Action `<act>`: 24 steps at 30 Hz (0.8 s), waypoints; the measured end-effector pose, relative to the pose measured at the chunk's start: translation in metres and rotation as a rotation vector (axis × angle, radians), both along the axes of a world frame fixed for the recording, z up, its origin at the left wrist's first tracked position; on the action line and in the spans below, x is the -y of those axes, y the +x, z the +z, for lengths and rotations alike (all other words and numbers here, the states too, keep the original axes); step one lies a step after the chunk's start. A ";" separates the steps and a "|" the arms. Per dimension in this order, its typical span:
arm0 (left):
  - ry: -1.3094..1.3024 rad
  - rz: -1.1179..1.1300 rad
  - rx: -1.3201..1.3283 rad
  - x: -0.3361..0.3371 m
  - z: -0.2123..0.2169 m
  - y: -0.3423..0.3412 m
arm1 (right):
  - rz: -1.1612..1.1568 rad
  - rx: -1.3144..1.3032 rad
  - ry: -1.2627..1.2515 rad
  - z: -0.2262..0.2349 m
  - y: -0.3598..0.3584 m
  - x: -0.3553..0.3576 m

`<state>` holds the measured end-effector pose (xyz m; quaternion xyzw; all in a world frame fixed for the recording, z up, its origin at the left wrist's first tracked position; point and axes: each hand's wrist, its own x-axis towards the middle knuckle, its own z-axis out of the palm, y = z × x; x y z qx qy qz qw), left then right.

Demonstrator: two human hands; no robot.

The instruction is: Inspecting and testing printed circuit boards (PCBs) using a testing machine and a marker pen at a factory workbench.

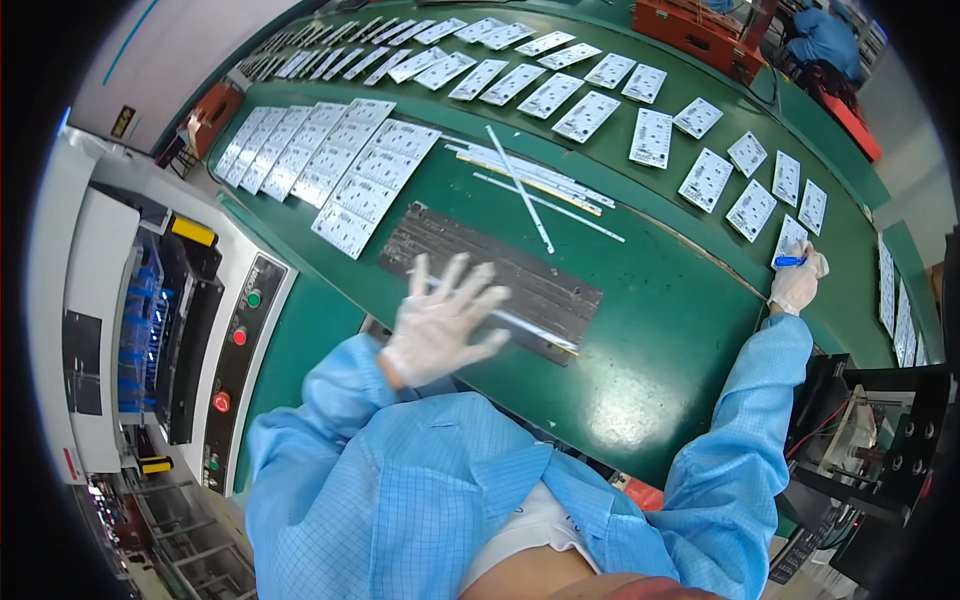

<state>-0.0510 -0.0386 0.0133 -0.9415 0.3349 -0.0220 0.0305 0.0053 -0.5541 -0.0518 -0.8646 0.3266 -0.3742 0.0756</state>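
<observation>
My left hand (440,320), in a white glove, hovers with fingers spread over a dark slotted fixture plate (470,260) on the green table; it holds nothing. A thin white strip (535,330) lies on the plate just right of that hand. My right hand (797,280), also gloved, reaches far right and grips a blue marker (788,261) beside a small white circuit board (790,238). Both sleeves are light blue.
Many white circuit boards (350,170) lie in rows across the green table (660,340). Long white strips (525,185) lie crossed at centre. A white machine with coloured buttons (235,340) stands left. A black device (880,440) sits right. Another person in blue (825,40) works far back.
</observation>
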 end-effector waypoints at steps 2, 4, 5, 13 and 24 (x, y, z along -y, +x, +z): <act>-0.087 -0.113 -0.068 0.036 0.010 -0.001 | -0.021 -0.059 0.025 0.007 0.003 -0.005; -0.311 -0.227 0.014 0.065 -0.004 0.000 | -0.009 -0.087 0.001 0.012 0.003 -0.013; -0.289 -0.328 -0.028 0.078 -0.004 0.000 | -0.010 -0.084 -0.016 0.014 0.002 -0.018; -0.860 -0.255 -0.155 0.086 0.023 0.051 | 0.163 0.391 0.118 -0.001 -0.006 0.028; -0.353 -0.149 -0.119 0.060 0.002 0.126 | -0.104 -0.200 -0.042 0.061 -0.012 0.152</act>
